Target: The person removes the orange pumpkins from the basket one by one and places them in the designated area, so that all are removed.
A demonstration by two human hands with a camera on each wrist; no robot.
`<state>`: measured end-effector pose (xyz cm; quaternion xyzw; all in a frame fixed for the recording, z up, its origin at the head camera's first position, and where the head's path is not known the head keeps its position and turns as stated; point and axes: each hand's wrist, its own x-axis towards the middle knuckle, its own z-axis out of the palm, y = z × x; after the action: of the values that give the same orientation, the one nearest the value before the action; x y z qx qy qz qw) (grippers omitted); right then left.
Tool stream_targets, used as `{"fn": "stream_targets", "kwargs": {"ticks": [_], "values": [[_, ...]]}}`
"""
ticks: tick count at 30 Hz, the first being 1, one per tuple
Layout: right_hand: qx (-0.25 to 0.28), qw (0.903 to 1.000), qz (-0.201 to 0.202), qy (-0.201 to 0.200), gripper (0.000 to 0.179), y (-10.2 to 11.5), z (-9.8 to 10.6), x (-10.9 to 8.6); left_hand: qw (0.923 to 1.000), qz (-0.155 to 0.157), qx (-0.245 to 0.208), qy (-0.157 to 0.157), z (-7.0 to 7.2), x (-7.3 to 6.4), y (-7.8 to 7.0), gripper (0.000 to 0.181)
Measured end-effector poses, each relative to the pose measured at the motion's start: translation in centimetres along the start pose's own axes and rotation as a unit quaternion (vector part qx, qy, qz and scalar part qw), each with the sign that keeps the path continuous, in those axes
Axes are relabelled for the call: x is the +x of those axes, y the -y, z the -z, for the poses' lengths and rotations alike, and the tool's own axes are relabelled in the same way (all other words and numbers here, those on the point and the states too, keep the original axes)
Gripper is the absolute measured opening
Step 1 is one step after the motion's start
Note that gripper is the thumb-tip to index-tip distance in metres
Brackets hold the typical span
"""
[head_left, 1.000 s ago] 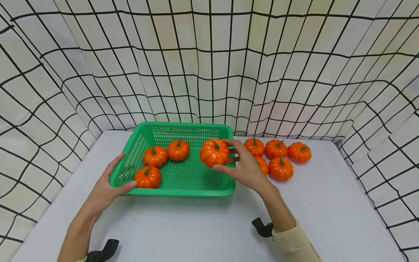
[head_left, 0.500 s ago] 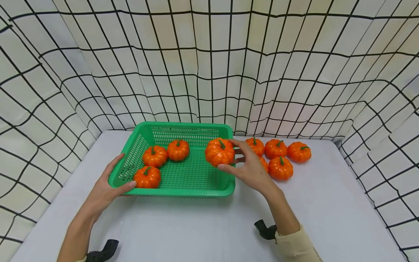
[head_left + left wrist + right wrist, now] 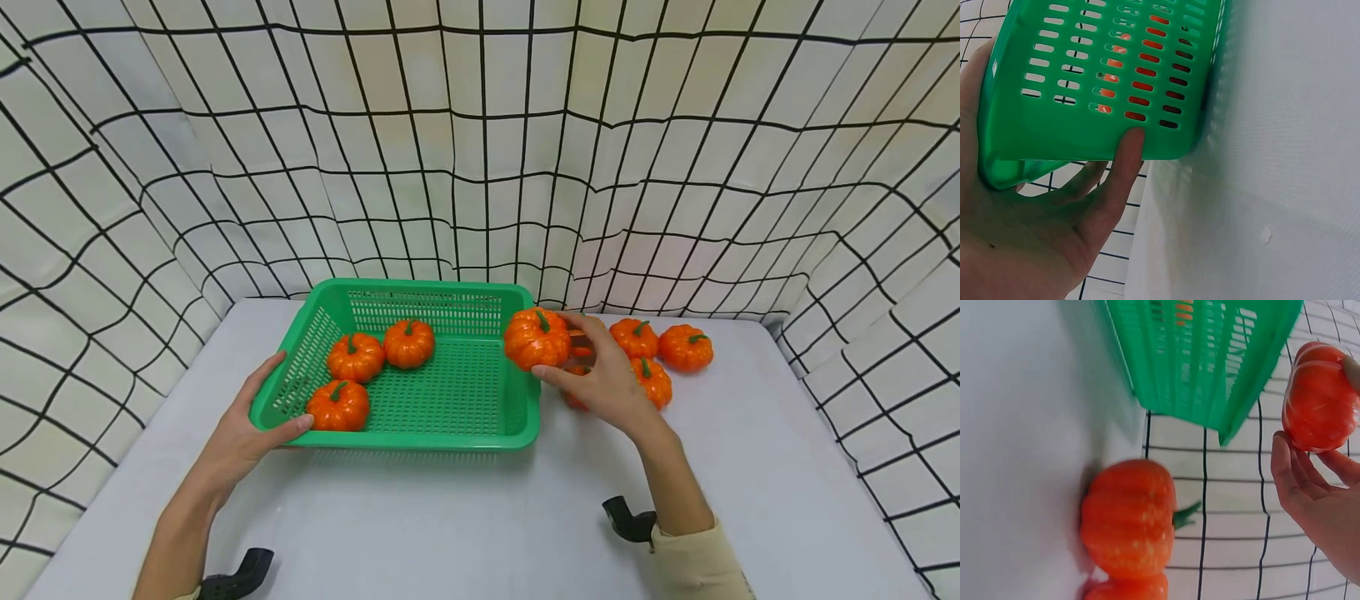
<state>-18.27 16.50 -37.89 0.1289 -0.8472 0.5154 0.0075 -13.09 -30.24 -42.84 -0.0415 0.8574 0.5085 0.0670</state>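
Observation:
My left hand (image 3: 243,425) grips the left front corner of a green plastic basket (image 3: 420,442), thumb over the rim and fingers along the outer wall. In the left wrist view a finger presses the slotted side of the basket (image 3: 1085,137). Three small orange pumpkins, one of them a front pumpkin (image 3: 339,406), lie at the basket's left side. My right hand (image 3: 603,379) holds another pumpkin (image 3: 537,338) by its right side, above the basket's right rim. The right wrist view shows this held pumpkin (image 3: 1319,400) raised off the table, between thumb and fingers.
On the white table (image 3: 450,525), right of the basket, sits a group of pumpkins (image 3: 686,348), partly hidden behind my right hand. A black net (image 3: 483,167) over pale sheeting encloses the table's back and sides.
My right hand has moved to the right with the pumpkin, from over the basket's inside to its right rim. The left hand and the basket have stayed in place.

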Motion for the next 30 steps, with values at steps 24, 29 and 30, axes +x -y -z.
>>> {"fn": "stream_targets", "kwargs": {"ticks": [24,29,30], "values": [[-0.039,0.9949,-0.092,0.016,0.092,-2.2,6.6,-1.0,1.0000,-0.001,-0.003,0.003,-0.1,-0.1,-0.1,0.097],[-0.030,0.9946,-0.097,0.024,0.090,-3.2,8.0,-1.2,1.0000,0.003,0.001,0.002,-0.1,-0.2,-0.1,0.098],[-0.030,0.9945,-0.098,0.022,0.090,-3.4,8.3,-1.3,1.0000,0.004,0.001,0.002,-0.1,-0.2,-0.1,0.098]]}}
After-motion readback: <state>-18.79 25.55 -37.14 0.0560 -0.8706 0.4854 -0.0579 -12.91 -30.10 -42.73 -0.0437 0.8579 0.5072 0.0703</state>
